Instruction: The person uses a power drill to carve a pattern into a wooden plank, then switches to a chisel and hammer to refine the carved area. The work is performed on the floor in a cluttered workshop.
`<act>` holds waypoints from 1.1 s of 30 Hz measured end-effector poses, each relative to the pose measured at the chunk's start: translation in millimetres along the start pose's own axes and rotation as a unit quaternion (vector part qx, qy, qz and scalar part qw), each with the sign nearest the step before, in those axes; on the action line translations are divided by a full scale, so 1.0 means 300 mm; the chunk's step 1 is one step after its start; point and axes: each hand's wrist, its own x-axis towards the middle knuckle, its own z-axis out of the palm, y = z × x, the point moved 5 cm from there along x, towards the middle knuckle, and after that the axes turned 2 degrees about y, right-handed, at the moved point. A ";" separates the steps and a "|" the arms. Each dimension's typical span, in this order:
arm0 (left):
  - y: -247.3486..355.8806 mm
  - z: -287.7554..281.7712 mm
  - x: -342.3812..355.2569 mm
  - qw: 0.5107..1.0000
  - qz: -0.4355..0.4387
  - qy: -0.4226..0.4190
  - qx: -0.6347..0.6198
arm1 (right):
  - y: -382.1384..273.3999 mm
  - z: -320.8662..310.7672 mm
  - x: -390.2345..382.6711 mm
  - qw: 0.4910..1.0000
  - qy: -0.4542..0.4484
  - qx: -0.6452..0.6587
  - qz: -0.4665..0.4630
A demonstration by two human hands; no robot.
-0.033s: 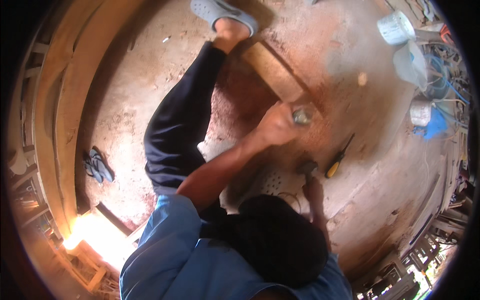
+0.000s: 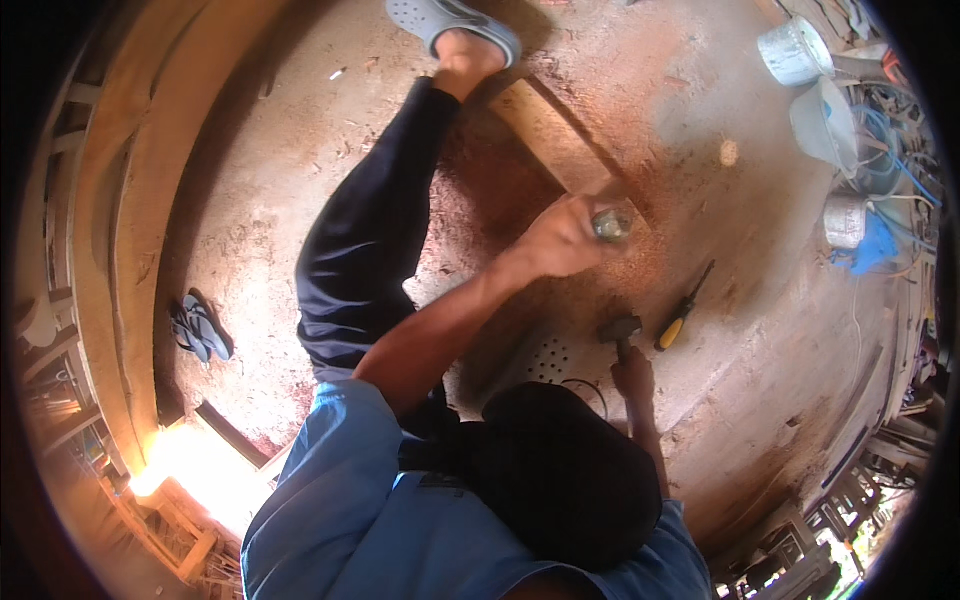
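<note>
My left hand (image 2: 566, 238) is closed around an upright chisel-like tool (image 2: 610, 225). Only its round, worn, grey-green top shows; its lower end is hidden. It stands over the near end of a wooden board (image 2: 548, 130) on the floor. The board's far end lies by a foot in a grey clog (image 2: 450, 22). To the right and nearer, my right hand (image 2: 632, 377) grips the short handle of a hammer (image 2: 620, 330). The dark hammer head is apart from the tool in my left hand.
A yellow-and-black screwdriver (image 2: 674, 328) lies right of the hammer. Reddish wood dust covers the floor around the board. Sandals (image 2: 202, 328) rest at the left beside long planks (image 2: 150, 190). Buckets (image 2: 795, 52), a blue cloth (image 2: 868, 250) and hoses crowd the right edge.
The view has shifted slightly. My left hand sits a little farther away and right, and the hammer head shows more sharply. Both hands keep their hold.
</note>
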 end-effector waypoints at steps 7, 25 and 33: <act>0.069 -0.085 -0.197 0.994 0.081 -0.067 -0.030 | -0.018 -0.024 0.020 0.999 0.015 -0.030 -0.037; 0.033 -0.049 -0.056 0.998 -0.048 0.029 0.036 | -0.037 -0.019 0.000 1.000 -0.009 0.003 0.030; -0.021 0.009 0.034 0.995 -0.061 0.066 -0.031 | -0.071 -0.032 -0.010 0.996 -0.024 0.046 0.069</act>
